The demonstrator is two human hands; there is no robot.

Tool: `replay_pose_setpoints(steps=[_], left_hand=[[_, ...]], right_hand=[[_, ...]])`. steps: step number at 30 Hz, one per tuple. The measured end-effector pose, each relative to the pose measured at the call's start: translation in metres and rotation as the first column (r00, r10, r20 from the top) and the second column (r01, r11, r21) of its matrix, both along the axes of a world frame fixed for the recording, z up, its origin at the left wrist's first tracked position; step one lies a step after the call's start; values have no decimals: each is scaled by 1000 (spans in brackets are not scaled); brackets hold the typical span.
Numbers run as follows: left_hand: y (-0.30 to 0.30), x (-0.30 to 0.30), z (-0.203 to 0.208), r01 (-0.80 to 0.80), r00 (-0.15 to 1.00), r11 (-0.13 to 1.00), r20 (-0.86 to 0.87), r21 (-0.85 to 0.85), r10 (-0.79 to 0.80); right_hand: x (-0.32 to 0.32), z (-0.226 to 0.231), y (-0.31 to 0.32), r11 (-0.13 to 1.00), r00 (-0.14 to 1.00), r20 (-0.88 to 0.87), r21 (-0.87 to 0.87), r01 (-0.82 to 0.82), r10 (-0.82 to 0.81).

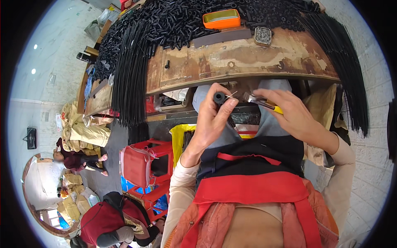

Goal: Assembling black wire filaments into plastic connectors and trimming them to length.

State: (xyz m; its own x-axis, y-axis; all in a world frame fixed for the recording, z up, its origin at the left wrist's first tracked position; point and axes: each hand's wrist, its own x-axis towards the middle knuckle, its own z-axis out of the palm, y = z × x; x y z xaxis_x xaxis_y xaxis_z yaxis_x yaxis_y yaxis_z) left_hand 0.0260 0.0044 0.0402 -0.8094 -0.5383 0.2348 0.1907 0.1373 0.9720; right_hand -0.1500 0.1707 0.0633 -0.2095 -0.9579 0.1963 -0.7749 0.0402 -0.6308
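Note:
In my left hand (210,120) is a black tubular part (219,98), its round hollow end facing up between thumb and fingers. A thin light-coloured wire or pin (232,95) sticks out beside it at my thumb tip. My right hand (295,110), a little to the right, is closed round pliers (278,109) with yellow-and-black handles. The metal jaws point toward the black part, apart from it, and are partly smeared. Both hands are above my lap, just in front of the worn wooden table (244,56).
A large heap of small black parts (173,25) covers the table's far side. Bundles of thin black rods (131,74) hang over the front edge at both ends. An orange box (221,24), a small metal tin (263,36) and red stools (138,165) stand around. Another person (111,223) sits lower left.

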Motion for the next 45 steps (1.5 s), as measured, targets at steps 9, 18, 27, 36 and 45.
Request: replay_pose_setpoints(steps=[9,18,27,36,45], left_hand=[[9,15,-7,27,998,996,61,-81,-22],[3,9,-14,-37,997,990,60,-138,46],[3,2,-10,-29,987,965,145,-261,69],[1,4,-6,-28,996,987,84,-161,42],[0,9,-8,178,983,984,39,9,-179]], right_hand=[[12,6,-5,986,955,-298,-158,-46,-3],[20,-1,0,986,886,-458,-166,-1,-76],[4,20,0,999,918,-394,3,43,-38],[15,8,-7,987,965,243,106,-123,94],[14,16,-1,966,980,176,222,-133,95]])
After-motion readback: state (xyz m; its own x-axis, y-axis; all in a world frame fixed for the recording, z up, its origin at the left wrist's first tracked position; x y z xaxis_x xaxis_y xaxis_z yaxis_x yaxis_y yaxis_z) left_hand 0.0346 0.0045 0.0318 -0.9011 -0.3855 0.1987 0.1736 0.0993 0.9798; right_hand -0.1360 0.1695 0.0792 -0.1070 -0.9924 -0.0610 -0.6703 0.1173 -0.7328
